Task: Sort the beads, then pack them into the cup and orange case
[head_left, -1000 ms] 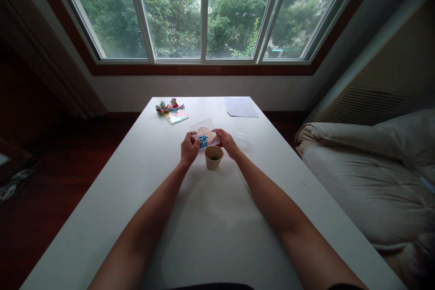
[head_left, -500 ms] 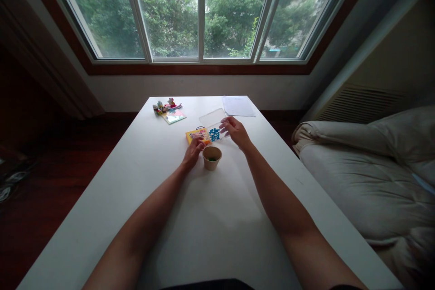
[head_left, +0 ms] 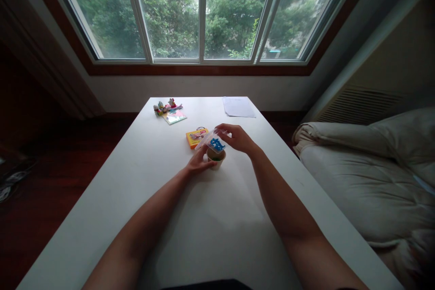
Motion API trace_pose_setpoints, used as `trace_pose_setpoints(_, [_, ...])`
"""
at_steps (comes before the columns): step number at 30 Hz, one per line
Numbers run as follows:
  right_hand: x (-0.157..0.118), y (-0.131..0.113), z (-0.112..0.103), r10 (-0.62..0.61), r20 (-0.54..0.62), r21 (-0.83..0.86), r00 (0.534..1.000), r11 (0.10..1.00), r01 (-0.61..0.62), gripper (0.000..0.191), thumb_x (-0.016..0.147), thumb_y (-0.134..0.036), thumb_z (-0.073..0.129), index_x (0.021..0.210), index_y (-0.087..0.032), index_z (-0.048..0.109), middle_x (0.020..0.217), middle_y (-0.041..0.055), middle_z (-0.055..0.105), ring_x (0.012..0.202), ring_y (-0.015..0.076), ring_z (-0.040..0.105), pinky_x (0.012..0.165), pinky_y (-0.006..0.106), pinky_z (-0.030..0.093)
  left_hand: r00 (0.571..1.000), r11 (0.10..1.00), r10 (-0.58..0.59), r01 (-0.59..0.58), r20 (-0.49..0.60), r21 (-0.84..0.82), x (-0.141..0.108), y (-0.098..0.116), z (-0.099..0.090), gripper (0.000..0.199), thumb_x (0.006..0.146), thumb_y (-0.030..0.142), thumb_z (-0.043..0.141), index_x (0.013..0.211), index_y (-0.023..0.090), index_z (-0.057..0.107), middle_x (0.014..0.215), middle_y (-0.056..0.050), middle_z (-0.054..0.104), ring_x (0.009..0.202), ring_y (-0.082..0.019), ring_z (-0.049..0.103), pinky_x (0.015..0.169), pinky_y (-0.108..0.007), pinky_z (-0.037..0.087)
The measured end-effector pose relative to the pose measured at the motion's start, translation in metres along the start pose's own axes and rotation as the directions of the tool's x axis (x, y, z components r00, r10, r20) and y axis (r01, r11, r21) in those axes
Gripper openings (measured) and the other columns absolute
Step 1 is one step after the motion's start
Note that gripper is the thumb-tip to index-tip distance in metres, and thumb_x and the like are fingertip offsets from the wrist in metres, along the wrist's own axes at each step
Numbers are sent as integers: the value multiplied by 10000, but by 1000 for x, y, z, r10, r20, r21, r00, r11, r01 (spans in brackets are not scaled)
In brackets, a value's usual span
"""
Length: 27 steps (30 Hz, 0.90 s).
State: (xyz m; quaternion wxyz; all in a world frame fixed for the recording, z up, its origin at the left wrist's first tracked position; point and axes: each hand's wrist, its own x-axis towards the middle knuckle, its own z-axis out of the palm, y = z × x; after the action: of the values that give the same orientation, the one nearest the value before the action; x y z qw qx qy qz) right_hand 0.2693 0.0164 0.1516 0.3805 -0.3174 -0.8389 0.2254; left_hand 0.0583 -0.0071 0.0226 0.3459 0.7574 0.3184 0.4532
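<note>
My left hand is wrapped round the near left side of a brown paper cup, which stands upright on the white table and has something green inside. My right hand grips a clear plastic case with its lid swung open, tilted just above the cup's rim. Small blue pieces lie bunched in the case's near end. Behind the left hand, a yellow box with printed pictures lies on the table, partly covered by the case.
Small colourful toy figures stand by a pale card at the table's far left. White paper sheets lie at the far right. Beyond the table's right edge is a cushioned seat, and a window is ahead.
My left hand has gone from the yellow box to the cup, which has shifted slightly right. My right hand has brought the clear case nearer and tilted it over the cup.
</note>
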Motion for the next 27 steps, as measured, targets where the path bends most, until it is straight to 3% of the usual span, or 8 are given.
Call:
trace_pose_setpoints(3, [0, -3, 1, -28, 15, 8, 1000, 1000, 28, 266, 935, -354, 557, 1119, -220, 694, 1041, 48, 744, 899, 197, 679, 829, 346, 543, 999, 998, -32, 32, -10, -52, 1, 1, 0, 743, 749, 479, 791, 1388, 206, 526, 1405, -134, 565, 1315, -373, 495, 1118, -520, 382])
trace_pose_setpoints(10, [0, -3, 7, -25, 29, -94, 999, 995, 28, 265, 965, -326, 507, 1114, -233, 705, 1084, 60, 727, 894, 211, 668, 837, 372, 532, 964, 962, -207, 169, -164, -215, 1, 5, 0, 687, 680, 462, 846, 1283, 213, 632, 1317, -118, 635, 1317, -395, 499, 1114, -535, 397])
trace_pose_setpoints(14, [0, -5, 14, -88, -4, -193, 996, 977, 85, 262, 976, -274, 484, 1124, -245, 698, 1079, 61, 717, 928, 205, 661, 836, 339, 516, 961, 940, -223, 167, -167, -297, 4, 4, 2, 735, 670, 486, 849, 1308, 203, 618, 1263, -124, 665, 1284, -405, 523, 1075, -538, 441])
trace_pose_setpoints(21, [-6, -5, 36, -260, -77, -384, 963, 899, 212, 283, 989, -228, 460, 1174, -261, 673, 1166, 56, 700, 1005, 218, 630, 888, 362, 489, 956, 941, -202, 129, -214, -314, 5, -3, 2, 697, 758, 521, 767, 1327, 169, 572, 1319, -139, 622, 1275, -353, 537, 1105, -510, 409])
trace_pose_setpoints(27, [-11, -3, 44, -254, -165, -387, 953, 906, 174, 299, 1000, -229, 442, 1195, -266, 665, 1199, 69, 689, 1036, 228, 627, 920, 389, 490, 941, 920, -201, 87, -271, -382, 7, -3, 0, 733, 767, 462, 776, 1379, 186, 483, 1340, -147, 598, 1242, -313, 569, 1059, -460, 448])
